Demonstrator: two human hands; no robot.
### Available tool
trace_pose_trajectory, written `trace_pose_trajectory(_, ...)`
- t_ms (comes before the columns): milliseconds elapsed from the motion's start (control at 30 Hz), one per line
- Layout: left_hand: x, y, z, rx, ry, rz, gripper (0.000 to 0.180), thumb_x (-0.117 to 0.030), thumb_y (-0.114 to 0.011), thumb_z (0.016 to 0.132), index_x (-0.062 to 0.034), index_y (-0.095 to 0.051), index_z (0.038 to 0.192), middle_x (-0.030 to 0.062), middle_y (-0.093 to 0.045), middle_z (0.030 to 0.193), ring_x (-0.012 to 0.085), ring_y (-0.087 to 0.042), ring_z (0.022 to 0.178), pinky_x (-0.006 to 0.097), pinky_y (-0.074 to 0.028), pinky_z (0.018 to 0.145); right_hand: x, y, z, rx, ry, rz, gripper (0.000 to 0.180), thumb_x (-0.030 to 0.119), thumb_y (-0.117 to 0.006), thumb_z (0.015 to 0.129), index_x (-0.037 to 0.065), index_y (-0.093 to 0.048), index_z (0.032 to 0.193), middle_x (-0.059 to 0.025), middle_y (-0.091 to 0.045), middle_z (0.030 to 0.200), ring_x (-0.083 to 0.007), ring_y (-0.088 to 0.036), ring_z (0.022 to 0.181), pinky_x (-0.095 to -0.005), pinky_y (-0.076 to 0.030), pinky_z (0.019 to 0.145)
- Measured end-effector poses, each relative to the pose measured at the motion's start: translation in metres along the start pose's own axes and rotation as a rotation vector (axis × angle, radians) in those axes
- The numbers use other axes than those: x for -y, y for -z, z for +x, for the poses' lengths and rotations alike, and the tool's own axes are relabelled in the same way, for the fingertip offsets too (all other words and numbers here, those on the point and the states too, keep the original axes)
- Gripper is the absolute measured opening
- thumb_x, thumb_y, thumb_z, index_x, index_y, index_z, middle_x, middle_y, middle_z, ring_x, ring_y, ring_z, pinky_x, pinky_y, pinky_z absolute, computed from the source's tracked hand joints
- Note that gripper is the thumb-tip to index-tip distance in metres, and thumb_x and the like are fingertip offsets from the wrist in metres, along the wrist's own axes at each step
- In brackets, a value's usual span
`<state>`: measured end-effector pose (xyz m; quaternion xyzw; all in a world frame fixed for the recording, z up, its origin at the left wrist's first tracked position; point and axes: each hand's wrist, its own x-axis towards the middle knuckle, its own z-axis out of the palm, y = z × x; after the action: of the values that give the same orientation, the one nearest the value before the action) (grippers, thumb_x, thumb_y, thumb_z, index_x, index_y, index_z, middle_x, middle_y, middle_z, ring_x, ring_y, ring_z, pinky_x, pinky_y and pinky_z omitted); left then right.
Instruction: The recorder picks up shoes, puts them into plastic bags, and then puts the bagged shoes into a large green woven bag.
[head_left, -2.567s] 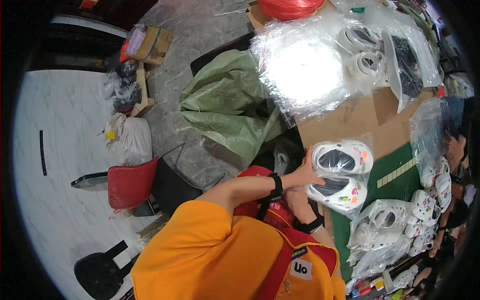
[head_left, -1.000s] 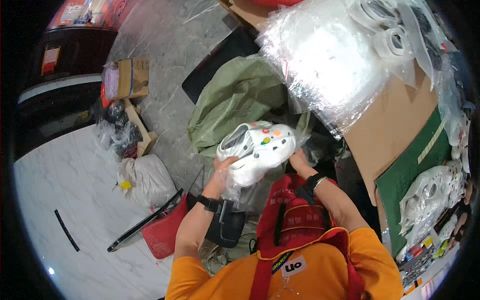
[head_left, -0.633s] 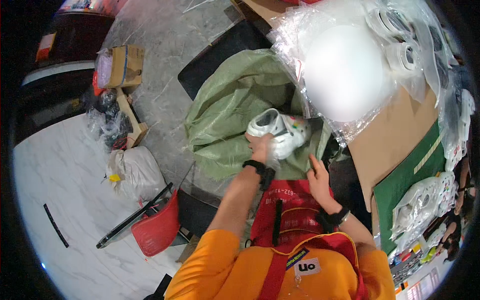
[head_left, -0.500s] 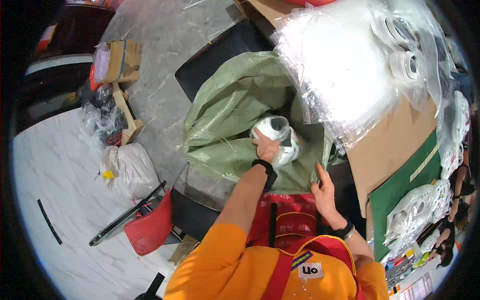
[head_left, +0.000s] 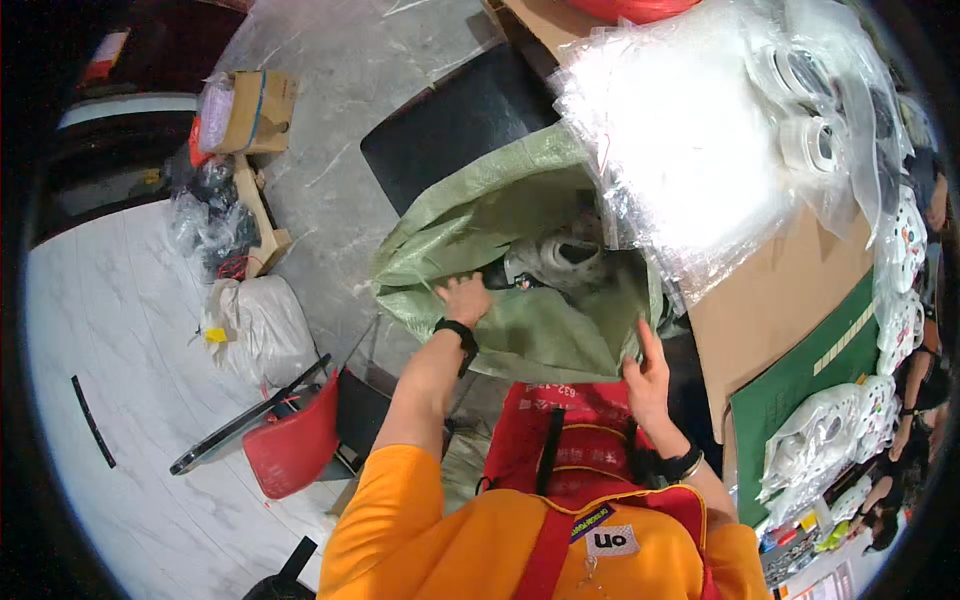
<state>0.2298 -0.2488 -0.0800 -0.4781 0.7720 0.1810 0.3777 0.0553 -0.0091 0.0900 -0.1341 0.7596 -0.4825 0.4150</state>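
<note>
A green woven sack (head_left: 440,225) gapes in front of me, its mouth facing up. Down inside lies a pair of white-and-grey shoes (head_left: 570,258), partly shaded and partly hidden by the sack's folds. My left hand (head_left: 465,298) has its fingers curled over the sack's near left fabric, beside the shoes but apart from them. At the near right corner, my right hand (head_left: 648,380) pinches the sack's rim between thumb and outstretched fingers.
Clear plastic bags (head_left: 690,130) are heaped on the right-hand table, with bagged white shoes (head_left: 805,145) beyond. A black seat (head_left: 455,125) stands behind the sack. A red chair (head_left: 290,440), a white sack (head_left: 260,330) and a cardboard box (head_left: 260,112) are at left. Other people work at far right.
My left hand has let go of the shoes and moved left onto the sack's fabric. The shoes now rest lower inside the sack. My right hand stays at the rim.
</note>
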Motion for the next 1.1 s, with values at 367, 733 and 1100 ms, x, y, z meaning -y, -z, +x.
trace_pose_trajectory(367, 0.036, 0.060, -0.019, -0.117, -0.424, -0.441, 0.054, -0.018, -0.057, 0.071, 0.0025, -0.040, 0.118, 0.0204, -0.054, 0.104, 0.0305, -0.052, 0.096, 0.036, -0.041, 0.081, 0.003, 0.015, -0.007, -0.042, 0.131, -0.194, 0.062, 0.008, -0.053, 0.073, 0.013, -0.030, 0.130, -0.0202, -0.020, 0.132, -0.0276, -0.042, 0.106, -0.0332, -0.039, 0.084)
trace_pose_trajectory(733, -0.179, 0.156, -0.185, 0.260, -0.802, -0.663, 0.024, -0.015, -0.054, 0.079, 0.0010, -0.056, 0.096, 0.0018, -0.056, 0.081, 0.0076, -0.049, 0.073, 0.022, -0.039, 0.063, -0.070, 0.250, -0.142, -1.129, 0.257, -0.488, 0.043, 0.000, -0.051, 0.071, 0.005, -0.046, 0.114, -0.0156, -0.044, 0.114, -0.0293, -0.042, 0.106, -0.0338, -0.036, 0.087)
trace_pose_trajectory(1100, -0.546, -0.026, -0.355, 0.093, -1.384, -0.300, 0.039, -0.031, -0.055, 0.079, -0.0027, -0.052, 0.106, 0.0172, -0.055, 0.103, 0.0312, -0.052, 0.096, 0.037, -0.042, 0.079, -0.257, 0.347, -0.268, -1.292, -0.417, 1.106, 0.049, 0.038, -0.051, 0.079, 0.013, -0.041, 0.119, -0.0067, -0.042, 0.117, -0.0248, -0.039, 0.107, -0.0447, -0.032, 0.086)
